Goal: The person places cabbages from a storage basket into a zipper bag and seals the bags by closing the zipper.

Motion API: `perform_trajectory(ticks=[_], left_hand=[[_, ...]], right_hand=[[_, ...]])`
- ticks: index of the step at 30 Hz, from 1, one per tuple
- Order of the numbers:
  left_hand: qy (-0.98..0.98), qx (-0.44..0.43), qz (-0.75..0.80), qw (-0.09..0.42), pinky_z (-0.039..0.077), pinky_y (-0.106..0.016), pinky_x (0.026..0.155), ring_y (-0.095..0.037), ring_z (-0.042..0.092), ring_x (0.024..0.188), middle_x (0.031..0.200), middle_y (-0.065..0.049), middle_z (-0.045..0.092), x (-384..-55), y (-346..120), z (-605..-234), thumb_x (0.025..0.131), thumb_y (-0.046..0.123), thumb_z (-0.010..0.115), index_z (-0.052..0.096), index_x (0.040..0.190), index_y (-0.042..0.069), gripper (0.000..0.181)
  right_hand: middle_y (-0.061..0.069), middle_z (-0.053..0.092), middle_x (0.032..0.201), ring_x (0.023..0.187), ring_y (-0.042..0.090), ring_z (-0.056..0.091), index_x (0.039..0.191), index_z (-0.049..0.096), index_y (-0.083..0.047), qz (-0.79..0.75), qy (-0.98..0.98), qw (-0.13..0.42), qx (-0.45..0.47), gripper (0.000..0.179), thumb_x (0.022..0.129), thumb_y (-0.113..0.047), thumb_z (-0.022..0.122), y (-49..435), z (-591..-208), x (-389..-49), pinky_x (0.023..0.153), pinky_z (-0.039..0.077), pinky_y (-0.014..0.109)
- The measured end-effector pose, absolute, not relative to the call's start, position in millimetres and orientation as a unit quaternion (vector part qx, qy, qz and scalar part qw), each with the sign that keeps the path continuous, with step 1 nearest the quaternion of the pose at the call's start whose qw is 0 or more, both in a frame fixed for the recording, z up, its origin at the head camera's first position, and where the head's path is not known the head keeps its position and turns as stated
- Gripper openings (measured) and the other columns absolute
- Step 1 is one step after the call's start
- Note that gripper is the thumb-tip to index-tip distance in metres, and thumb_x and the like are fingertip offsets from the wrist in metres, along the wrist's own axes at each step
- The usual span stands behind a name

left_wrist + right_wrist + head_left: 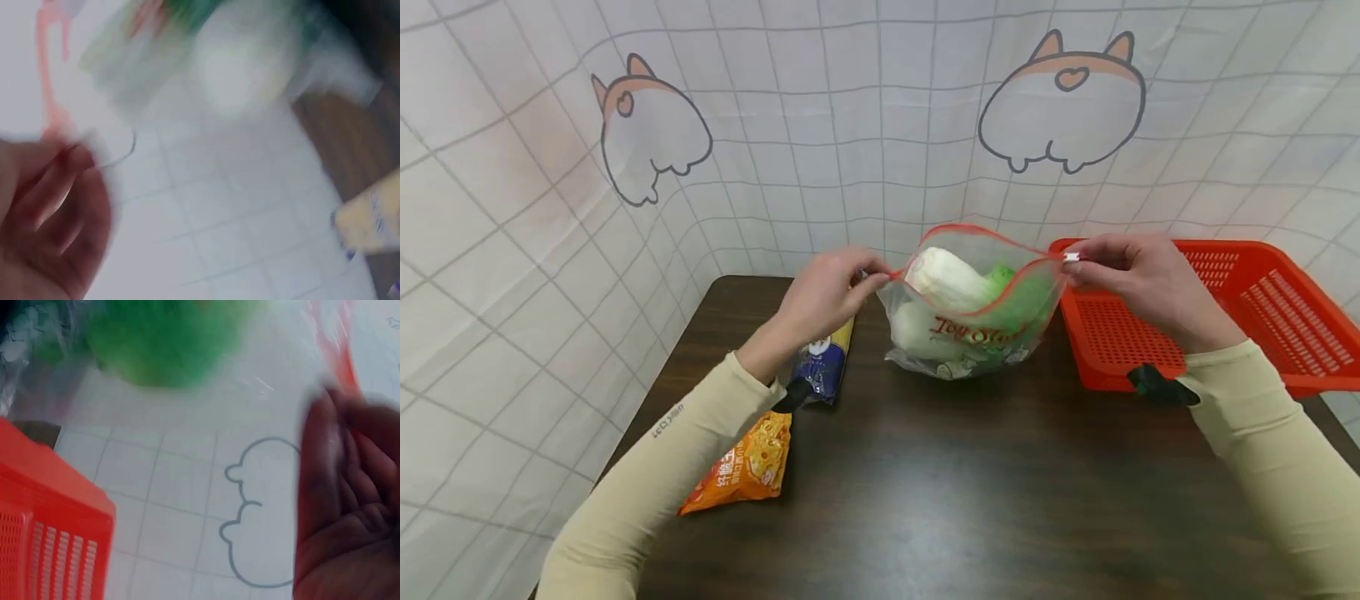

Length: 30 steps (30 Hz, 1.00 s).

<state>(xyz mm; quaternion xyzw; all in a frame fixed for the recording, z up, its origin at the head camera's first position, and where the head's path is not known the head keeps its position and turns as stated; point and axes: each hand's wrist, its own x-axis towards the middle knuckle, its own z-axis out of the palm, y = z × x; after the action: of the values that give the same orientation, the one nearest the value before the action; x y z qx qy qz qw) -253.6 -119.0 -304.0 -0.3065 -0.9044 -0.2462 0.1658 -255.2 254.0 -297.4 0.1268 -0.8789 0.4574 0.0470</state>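
Note:
A clear zip bag [917,354] with a red zip edge and red printed lettering hangs between both hands, its mouth parted. Inside are a pale, thick-stemmed vegetable [947,277] and something leafy green [169,344]; their exact kind is unclear through the plastic. My left hand [832,287] pinches the left end of the red edge between thumb and fingers. At the opposite end my right hand [1146,279] pinches the edge beside a small white slider [1071,257]. Both wrist views are blurred.
A red plastic basket [1165,379] stands on the right of the dark table [925,508]. On the left lie an orange snack packet [748,467] and a blue and yellow packet [823,362], partly behind the left arm. A white gridded cloth [865,125] hangs behind.

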Motion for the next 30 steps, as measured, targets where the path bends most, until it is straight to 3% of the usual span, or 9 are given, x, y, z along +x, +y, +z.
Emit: perform_trajectory(ticks=[4, 7, 13, 20, 26, 30], left_hand=[[-0.922, -0.316, -0.179, 0.133, 0.049, -0.034, 0.066, -0.014, 0.061, 0.074, 0.094, 0.0, 0.071, -252, -125, -279, 0.098, 0.021, 0.061, 0.073, 0.103, 0.013, 0.015], [-0.926, -0.311, -0.162, 0.139, 0.049, -0.036, 0.066, -0.016, 0.062, 0.075, 0.094, 0.0, 0.072, -249, -129, -268, 0.098, 0.02, 0.061, 0.073, 0.103, 0.012, 0.015], [-0.93, -0.315, -0.13, 0.138, 0.049, -0.036, 0.062, -0.016, 0.062, 0.074, 0.095, 0.0, 0.072, -247, -133, -263, 0.098, 0.021, 0.061, 0.072, 0.102, 0.013, 0.014], [-0.923, -0.313, -0.16, 0.154, 0.046, -0.034, 0.061, -0.014, 0.061, 0.07, 0.095, 0.0, 0.073, -253, -132, -267, 0.097, 0.022, 0.063, 0.073, 0.101, 0.014, 0.014], [-0.939, -0.261, -0.214, 0.07, 0.047, -0.033, 0.062, -0.014, 0.059, 0.068, 0.098, -0.002, 0.071, -264, -138, -285, 0.099, 0.024, 0.06, 0.071, 0.105, 0.013, 0.016], [-0.932, -0.24, -0.27, 0.034, 0.051, -0.034, 0.065, -0.015, 0.064, 0.072, 0.101, -0.003, 0.068, -271, -143, -288, 0.1, 0.022, 0.059, 0.069, 0.106, 0.012, 0.016]], right_hand=[[0.006, 0.073, 0.09, 0.075, 0.005, 0.069, 0.113, 0.069, -0.009, 0.365, -0.917, 0.074, 0.141, 0.034, 0.093, -0.035, 0.067, 260, -287, -249, 0.07, 0.048, 0.01], [0.008, 0.073, 0.087, 0.07, 0.003, 0.067, 0.111, 0.07, -0.008, 0.331, -0.925, 0.103, 0.156, 0.031, 0.093, -0.033, 0.068, 263, -279, -246, 0.066, 0.046, 0.008], [0.006, 0.072, 0.083, 0.066, 0.002, 0.064, 0.103, 0.072, -0.009, 0.29, -0.93, 0.119, 0.192, 0.02, 0.092, -0.025, 0.07, 265, -273, -242, 0.063, 0.045, 0.008], [0.004, 0.07, 0.078, 0.066, 0.002, 0.062, 0.098, 0.071, -0.011, 0.298, -0.925, 0.137, 0.191, 0.018, 0.092, -0.028, 0.07, 265, -278, -239, 0.063, 0.045, 0.009], [-0.001, 0.07, 0.079, 0.067, 0.006, 0.064, 0.093, 0.075, -0.015, 0.295, -0.925, 0.111, 0.213, 0.009, 0.089, -0.022, 0.074, 268, -282, -239, 0.063, 0.047, 0.012], [-0.004, 0.07, 0.079, 0.068, 0.005, 0.062, 0.093, 0.076, -0.017, 0.293, -0.914, 0.149, 0.238, 0.007, 0.087, -0.019, 0.076, 268, -287, -239, 0.064, 0.046, 0.011]])
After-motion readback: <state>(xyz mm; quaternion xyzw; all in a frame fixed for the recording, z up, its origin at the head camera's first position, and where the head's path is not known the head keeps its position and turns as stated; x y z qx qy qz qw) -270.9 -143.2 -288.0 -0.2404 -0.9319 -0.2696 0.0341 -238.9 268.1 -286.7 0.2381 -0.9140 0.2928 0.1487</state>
